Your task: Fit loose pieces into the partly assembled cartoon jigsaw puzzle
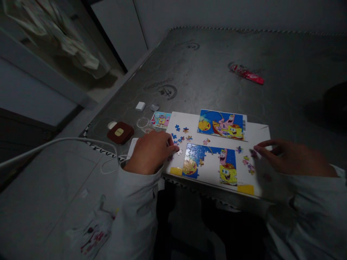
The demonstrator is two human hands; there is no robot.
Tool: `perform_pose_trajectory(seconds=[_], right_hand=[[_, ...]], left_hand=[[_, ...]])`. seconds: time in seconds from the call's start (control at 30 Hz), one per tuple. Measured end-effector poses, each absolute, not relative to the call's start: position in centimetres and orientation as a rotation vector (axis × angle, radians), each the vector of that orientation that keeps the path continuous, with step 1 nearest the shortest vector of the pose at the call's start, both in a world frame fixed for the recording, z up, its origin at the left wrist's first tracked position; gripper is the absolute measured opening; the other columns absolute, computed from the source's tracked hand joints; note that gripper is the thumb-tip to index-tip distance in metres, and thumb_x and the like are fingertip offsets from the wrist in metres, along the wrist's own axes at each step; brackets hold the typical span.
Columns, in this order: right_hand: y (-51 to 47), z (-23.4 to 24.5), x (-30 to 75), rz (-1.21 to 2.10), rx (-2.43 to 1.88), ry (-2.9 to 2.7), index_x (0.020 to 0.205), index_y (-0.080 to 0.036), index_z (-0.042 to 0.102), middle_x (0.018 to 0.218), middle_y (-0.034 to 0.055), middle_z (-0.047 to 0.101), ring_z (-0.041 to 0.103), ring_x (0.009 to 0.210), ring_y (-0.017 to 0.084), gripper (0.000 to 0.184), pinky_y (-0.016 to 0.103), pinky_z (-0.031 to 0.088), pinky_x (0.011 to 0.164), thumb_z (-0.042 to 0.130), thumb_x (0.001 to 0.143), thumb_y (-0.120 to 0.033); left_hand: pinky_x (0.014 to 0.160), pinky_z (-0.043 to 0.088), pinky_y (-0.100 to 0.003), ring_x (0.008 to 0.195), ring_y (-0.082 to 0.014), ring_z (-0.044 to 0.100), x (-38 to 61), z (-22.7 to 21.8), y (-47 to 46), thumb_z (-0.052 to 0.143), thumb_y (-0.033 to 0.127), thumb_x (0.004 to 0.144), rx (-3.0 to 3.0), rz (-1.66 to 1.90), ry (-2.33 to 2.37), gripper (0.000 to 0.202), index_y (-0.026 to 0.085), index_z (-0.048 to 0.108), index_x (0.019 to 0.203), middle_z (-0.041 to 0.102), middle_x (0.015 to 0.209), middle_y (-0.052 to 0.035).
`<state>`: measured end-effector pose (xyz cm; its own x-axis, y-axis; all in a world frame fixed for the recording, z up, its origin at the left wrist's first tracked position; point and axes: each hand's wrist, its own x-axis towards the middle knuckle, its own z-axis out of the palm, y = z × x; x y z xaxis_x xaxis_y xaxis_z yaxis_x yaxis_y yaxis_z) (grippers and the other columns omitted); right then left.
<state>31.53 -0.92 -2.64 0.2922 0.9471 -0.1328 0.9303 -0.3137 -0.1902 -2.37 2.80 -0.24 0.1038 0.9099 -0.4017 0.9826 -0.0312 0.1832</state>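
A partly joined cartoon jigsaw puzzle [227,173] lies on a white board [211,168], with a gap in its middle. My left hand [151,150] is over the board's left edge, fingers curled and closed beside loose puzzle pieces [181,138]; whether it holds one is hidden. On the right side, my right hand [292,157] has thumb and forefinger pinched at a dark puzzle piece [253,153]. More loose pieces [251,168] lie just below those fingertips. Above the puzzle rests a picture card [221,124] showing the same cartoon scene.
Left of the board are a smaller cartoon card [161,120], a brown case [120,133], a clear round lid [142,122] and a white block [140,106]. A red wrapper [246,74] lies farther back on the table. A white cable [67,139] crosses at left.
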Motion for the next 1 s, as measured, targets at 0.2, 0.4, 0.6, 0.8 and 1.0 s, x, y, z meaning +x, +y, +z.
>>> perform_pose_trajectory(seconds=[0.2, 0.4, 0.6, 0.8, 1.0], right_hand=[[0.4, -3.8, 33.1, 0.663, -2.572, -1.824, 0.103, -0.032, 0.079, 0.092, 0.0065, 0.081, 0.069, 0.069, 0.028, 0.039, 0.038, 0.043, 0.056, 0.07, 0.079, -0.062], [0.3, -4.8, 32.1, 0.689, -2.409, -1.943, 0.103, -0.034, 0.079, 0.086, 0.0035, 0.078, 0.069, 0.069, 0.025, 0.029, 0.037, 0.045, 0.056, 0.071, 0.08, -0.051], [-0.1, -4.2, 29.4, 0.552, -2.305, -2.002, 0.107, -0.031, 0.077, 0.085, 0.0023, 0.076, 0.069, 0.072, 0.024, 0.026, 0.038, 0.046, 0.064, 0.07, 0.084, -0.04], [0.3, -4.6, 29.6, 0.659, -2.337, -1.961, 0.103, -0.031, 0.077, 0.085, 0.0019, 0.076, 0.069, 0.073, 0.024, 0.024, 0.038, 0.047, 0.064, 0.072, 0.082, -0.041], [0.4, -4.7, 30.0, 0.647, -2.349, -1.933, 0.093, -0.03, 0.071, 0.079, -0.0013, 0.075, 0.068, 0.068, 0.02, 0.019, 0.033, 0.043, 0.058, 0.072, 0.078, -0.042]], left_hand=[[0.07, 0.044, -0.034, 0.09, -0.0265, 0.07, -1.8, 0.1, 2.7, 0.065, 0.046, 0.097, 2.002, -0.263, 1.857, 0.027, 0.023, 0.078, 0.096, 0.079, 0.102, -0.008], [0.069, 0.042, -0.034, 0.089, -0.0273, 0.07, -1.5, 0.0, 2.9, 0.062, 0.048, 0.098, 2.044, -0.306, 1.815, 0.031, 0.022, 0.078, 0.094, 0.078, 0.098, -0.0091], [0.069, 0.04, -0.035, 0.091, -0.0288, 0.069, -1.2, 0.1, 3.0, 0.059, 0.049, 0.099, 2.054, -0.315, 1.824, 0.033, 0.022, 0.078, 0.091, 0.078, 0.098, -0.0092], [0.068, 0.04, -0.034, 0.092, -0.0276, 0.069, -1.2, 0.1, 3.1, 0.059, 0.048, 0.1, 2.053, -0.31, 1.836, 0.033, 0.023, 0.078, 0.092, 0.078, 0.1, -0.0088], [0.068, 0.04, -0.035, 0.094, -0.0295, 0.07, -1.4, -0.2, 3.1, 0.058, 0.051, 0.099, 2.085, -0.306, 1.851, 0.035, 0.023, 0.077, 0.091, 0.078, 0.101, -0.0088]])
